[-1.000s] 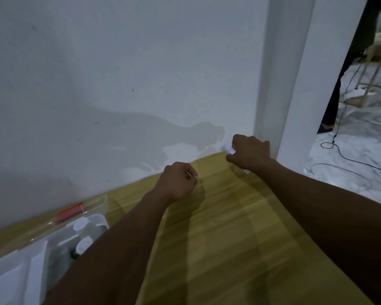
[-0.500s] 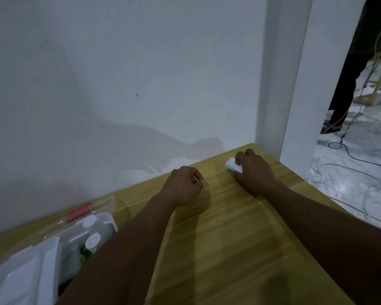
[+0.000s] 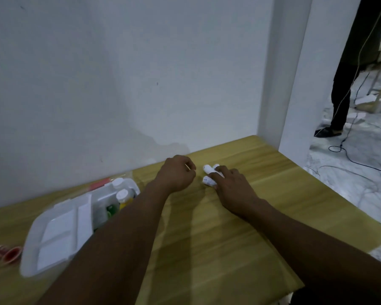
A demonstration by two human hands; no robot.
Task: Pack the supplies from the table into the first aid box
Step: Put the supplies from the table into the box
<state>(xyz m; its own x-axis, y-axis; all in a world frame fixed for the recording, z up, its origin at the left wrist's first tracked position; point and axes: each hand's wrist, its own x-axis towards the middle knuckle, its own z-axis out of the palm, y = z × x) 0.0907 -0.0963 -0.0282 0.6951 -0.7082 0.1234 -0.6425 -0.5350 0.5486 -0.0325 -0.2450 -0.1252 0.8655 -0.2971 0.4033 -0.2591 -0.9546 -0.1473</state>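
My left hand (image 3: 175,173) is curled into a fist on the wooden table (image 3: 218,238), and a thin pale stick (image 3: 188,167) pokes out between its fingers. Just to its right, my right hand (image 3: 231,187) lies with its fingers curled over a few small white bandage rolls (image 3: 207,168) on the table top. At the left stands the clear first aid box (image 3: 31,256), open, with a white divided tray (image 3: 59,234) inside. My left forearm hides part of the box.
White-capped bottles (image 3: 124,194) stand in the far end of the box, near a red latch (image 3: 99,184). Small red and white packets (image 3: 7,254) lie left of it. A white wall and pillar (image 3: 295,84) border the table. A person's legs (image 3: 341,102) and cables are on the floor to the right.
My right hand has drawn the white rolls back from the far corner toward my left hand. The view has tipped down, so more of the box shows.
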